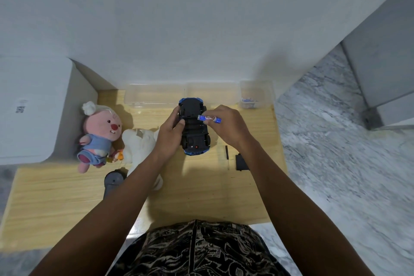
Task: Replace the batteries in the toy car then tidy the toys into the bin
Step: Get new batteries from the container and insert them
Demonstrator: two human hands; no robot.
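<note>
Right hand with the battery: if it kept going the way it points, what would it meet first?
Probably the upturned toy car: the right hand points its battery leftward at the underside. Depth is unclear.

Hidden and unreadable parts

The left hand (171, 134) covers the toy car's (194, 129) left side; the left forearm hides part of the white plush (140, 143); the small clear box's (255, 94) contents are too small to tell.

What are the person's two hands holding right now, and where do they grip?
The left hand grips the upturned blue and black toy car by its side. The right hand pinches a blue cylindrical battery at one end, over the car's underside.
</note>
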